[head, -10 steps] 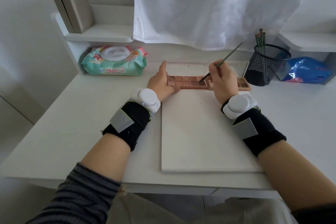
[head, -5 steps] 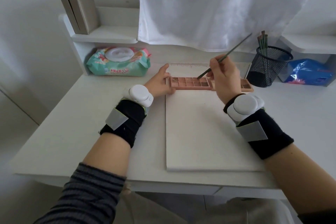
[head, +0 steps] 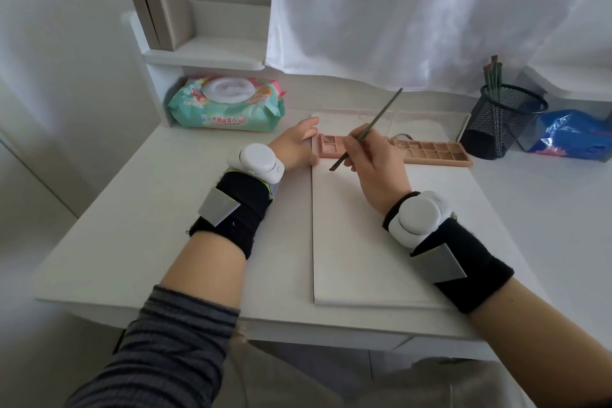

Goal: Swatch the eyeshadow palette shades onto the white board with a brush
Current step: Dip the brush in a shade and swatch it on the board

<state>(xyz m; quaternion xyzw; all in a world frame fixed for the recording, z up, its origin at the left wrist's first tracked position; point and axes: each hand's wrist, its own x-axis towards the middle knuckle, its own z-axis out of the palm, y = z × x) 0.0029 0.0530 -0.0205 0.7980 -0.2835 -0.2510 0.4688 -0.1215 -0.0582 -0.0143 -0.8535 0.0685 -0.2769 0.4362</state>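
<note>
A pink eyeshadow palette (head: 430, 151) with several brown shades lies across the far edge of the white board (head: 364, 242); its clear lid stands open behind it. My left hand (head: 294, 146) rests on the desk against the palette's left end, thumb along it. My right hand (head: 374, 159) pinches a thin dark brush (head: 371, 124), tilted, with its tip just above the board's top left part, near the palette's front edge. My right hand hides the palette's middle. Whether the tip touches the board I cannot tell.
A pack of wet wipes (head: 227, 104) lies at the back left under a shelf with a grey box (head: 159, 8). A black mesh cup (head: 503, 119) with more brushes stands at the back right, beside a blue bag (head: 573, 136). A white curtain hangs behind.
My right hand has drawn the brush off the palette pans, leftward and down toward the board's top left. The left hand stays at the palette's end. The camera view shifted left.
</note>
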